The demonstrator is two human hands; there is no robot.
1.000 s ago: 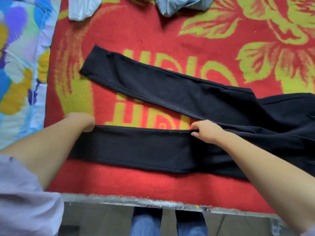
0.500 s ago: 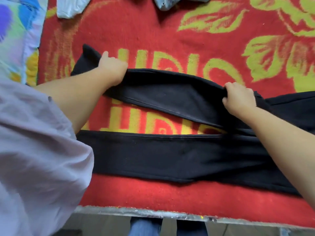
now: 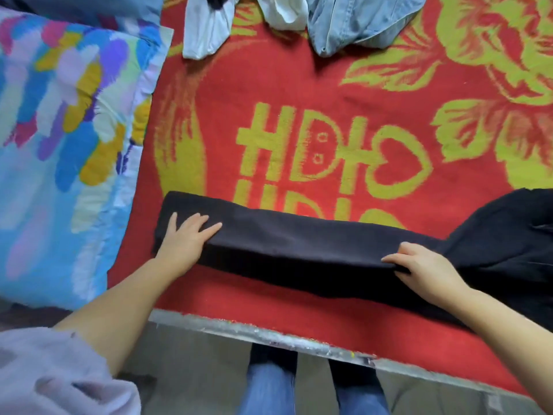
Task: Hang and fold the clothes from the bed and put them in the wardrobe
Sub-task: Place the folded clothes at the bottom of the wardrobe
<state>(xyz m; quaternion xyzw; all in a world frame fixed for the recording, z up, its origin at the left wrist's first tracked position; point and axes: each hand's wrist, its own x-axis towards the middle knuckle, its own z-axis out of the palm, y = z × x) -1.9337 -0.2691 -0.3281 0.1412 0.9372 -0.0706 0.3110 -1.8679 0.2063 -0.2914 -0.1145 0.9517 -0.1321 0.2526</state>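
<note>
Trousers (image 3: 314, 250) black, one leg doubled over the other along near edge of bed (image 3: 269, 332); left hand (image 3: 187, 238) flat, fingers straight, pressing hem end; right hand (image 3: 425, 269) pinching fold near crotch; risk: legs sliding askew or off the edge if released unevenly.

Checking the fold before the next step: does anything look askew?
Mostly tidy. The black trousers lie leg on leg under the left hand and right hand, but slant slightly across the red blanket.
</note>
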